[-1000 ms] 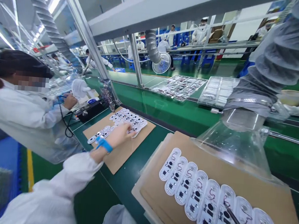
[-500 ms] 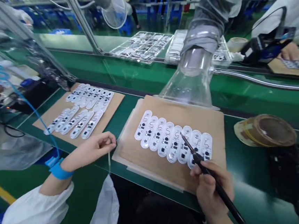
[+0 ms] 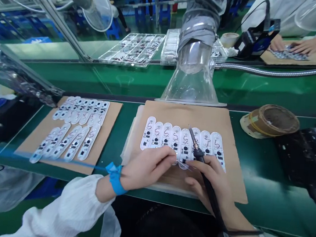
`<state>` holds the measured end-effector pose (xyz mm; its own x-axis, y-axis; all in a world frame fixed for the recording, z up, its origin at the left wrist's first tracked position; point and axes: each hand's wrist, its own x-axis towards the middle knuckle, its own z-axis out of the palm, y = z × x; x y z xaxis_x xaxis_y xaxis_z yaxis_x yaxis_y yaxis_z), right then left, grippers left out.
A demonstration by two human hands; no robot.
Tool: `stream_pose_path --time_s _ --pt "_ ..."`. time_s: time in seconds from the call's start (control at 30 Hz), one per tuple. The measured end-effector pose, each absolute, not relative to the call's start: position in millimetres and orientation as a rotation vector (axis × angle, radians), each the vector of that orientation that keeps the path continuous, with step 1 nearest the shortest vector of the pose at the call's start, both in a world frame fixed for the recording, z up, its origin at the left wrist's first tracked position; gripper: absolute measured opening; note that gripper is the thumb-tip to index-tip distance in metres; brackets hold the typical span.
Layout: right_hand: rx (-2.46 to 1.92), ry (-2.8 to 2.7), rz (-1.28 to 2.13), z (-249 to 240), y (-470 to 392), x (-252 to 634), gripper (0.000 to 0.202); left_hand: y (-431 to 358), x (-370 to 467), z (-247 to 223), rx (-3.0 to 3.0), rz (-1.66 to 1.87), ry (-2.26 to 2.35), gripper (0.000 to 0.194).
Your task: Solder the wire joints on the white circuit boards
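My left hand (image 3: 151,166), with a blue strap at the wrist, pinches a thin wire (image 3: 183,164) over the lower ends of the middle boards. My right hand (image 3: 213,178) holds a black soldering iron (image 3: 198,151), its tip up and to the left above the row. Its fingers are close to the wire's other end; whether they grip it cannot be made out. Several white oval circuit boards (image 3: 149,132) lie side by side on brown cardboard (image 3: 235,184), partly hidden by both hands.
More boards (image 3: 89,142) lie on a second cardboard (image 3: 103,143) at left. A clear funnel hood (image 3: 192,88) stands behind the work. A tape roll (image 3: 270,121) and a black device (image 3: 307,153) are at right. Parts trays (image 3: 133,50) and a co-worker's hands (image 3: 305,46) are beyond.
My left hand has moved right, from the gap between the cardboards to over the middle boards. My right hand has shifted slightly left with the iron. The view has turned a little.
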<state>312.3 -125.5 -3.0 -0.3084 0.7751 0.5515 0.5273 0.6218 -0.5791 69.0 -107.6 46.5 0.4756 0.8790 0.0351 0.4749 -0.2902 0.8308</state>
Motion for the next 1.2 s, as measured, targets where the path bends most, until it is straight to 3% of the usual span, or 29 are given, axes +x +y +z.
stream_pose_path --time_s 0.07,0.3,0.5,0.6,0.93,1.2 --pt "-1.092 -1.961 0.299 0.1 -127.4 296.8 0.005 -104.2 69.6 44.4 1.968 0.611 1.028 0.026" --pt "-1.19 -1.942 0.236 -4.3 -127.2 280.8 0.015 -64.9 3.5 36.0 2.053 0.403 0.862 0.023" --pt "-1.185 -1.843 0.264 -10.8 -124.7 292.1 0.012 -24.9 -39.5 4.0 1.857 0.931 1.545 0.024" --pt "-1.174 -1.822 0.295 -14.2 -126.4 294.7 0.022 -22.7 -34.8 -8.1 1.757 0.882 1.758 0.028" --pt "-1.267 -1.671 0.518 -8.1 -119.9 314.8 0.028 -33.3 0.0 -5.2 1.616 0.798 1.553 0.032" --pt "-1.329 -1.445 0.641 4.4 -121.4 301.3 0.017 -25.7 -31.3 -9.1 1.811 1.21 1.473 0.023"
